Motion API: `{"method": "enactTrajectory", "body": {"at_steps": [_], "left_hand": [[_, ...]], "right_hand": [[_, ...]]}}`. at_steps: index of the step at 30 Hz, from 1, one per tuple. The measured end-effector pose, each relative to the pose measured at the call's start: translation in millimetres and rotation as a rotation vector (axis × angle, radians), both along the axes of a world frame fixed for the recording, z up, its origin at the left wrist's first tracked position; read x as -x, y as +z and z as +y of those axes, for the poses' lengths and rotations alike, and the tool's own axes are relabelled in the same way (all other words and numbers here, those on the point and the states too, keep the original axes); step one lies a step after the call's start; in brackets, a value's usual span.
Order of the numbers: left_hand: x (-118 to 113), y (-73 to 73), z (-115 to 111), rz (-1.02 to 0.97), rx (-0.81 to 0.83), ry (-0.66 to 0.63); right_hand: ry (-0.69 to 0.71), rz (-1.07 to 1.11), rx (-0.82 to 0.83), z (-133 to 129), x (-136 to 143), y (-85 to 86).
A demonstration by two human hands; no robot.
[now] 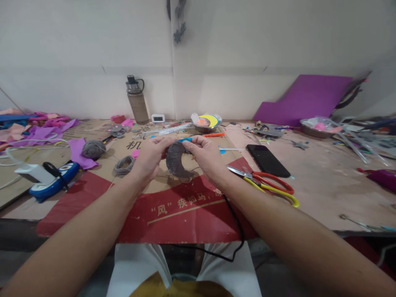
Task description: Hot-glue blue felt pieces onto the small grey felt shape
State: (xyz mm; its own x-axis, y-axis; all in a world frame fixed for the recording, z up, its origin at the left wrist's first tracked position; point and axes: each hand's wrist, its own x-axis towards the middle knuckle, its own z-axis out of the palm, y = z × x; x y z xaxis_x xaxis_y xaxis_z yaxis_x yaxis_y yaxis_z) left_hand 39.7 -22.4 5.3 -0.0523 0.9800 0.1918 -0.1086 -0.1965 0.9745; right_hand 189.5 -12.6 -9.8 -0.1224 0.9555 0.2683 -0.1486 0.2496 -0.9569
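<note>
Both my hands hold a dark grey crescent (176, 161) above the cardboard sheet, its curve opening to the right. My left hand (154, 153) pinches the crescent's upper left edge. At its top tip, the fingers of my right hand (204, 150) are closed around a small blue piece (185, 140) that lies against the grey; the fingers partly hide it. A coil of grey yarn (124, 166) rests beside my left hand, with a ball of grey yarn (93, 149) farther left. Scissors (266, 183) with red and yellow handles lie by my right forearm.
Red and brown cardboard (185, 225) covers the table's middle. A black phone (267, 160) lies at right. Behind stand a bottle (137, 103), a small white clock (158, 118) and a bowl (204, 127). A blue power strip (54, 181) and felt scraps (46, 134) occupy the left.
</note>
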Motion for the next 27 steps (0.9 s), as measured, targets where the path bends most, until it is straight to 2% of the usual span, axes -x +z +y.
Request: {"method": "enactTrajectory", "body": {"at_steps": [3,9,15,18,21,27], "left_hand": [[1.1,-2.3,0.0,0.109,-0.055,0.012],[4.7,-0.8,1.7,0.151,0.001,-0.006],[8.1,2.6,5.1,0.016,0.188,-0.143],[8.2,5.3,4.1,-0.067,0.263,-0.143],[7.0,6.0,1.2,-0.042,0.219,-0.113],[3.0,0.8,-1.7,0.174,0.083,-0.081]], "right_hand": [[0.018,0.009,-0.005,-0.7,0.2,-0.6],[0.014,0.006,0.003,-5.1,1.4,-0.1],[0.029,0.046,0.04,-1.9,0.4,0.3],[0.012,0.032,0.051,0.8,-1.3,-1.9],[-0.008,0.004,0.049,1.2,-2.4,-3.0],[-0.019,-0.033,0.005,-1.1,-1.1,-2.8]]}}
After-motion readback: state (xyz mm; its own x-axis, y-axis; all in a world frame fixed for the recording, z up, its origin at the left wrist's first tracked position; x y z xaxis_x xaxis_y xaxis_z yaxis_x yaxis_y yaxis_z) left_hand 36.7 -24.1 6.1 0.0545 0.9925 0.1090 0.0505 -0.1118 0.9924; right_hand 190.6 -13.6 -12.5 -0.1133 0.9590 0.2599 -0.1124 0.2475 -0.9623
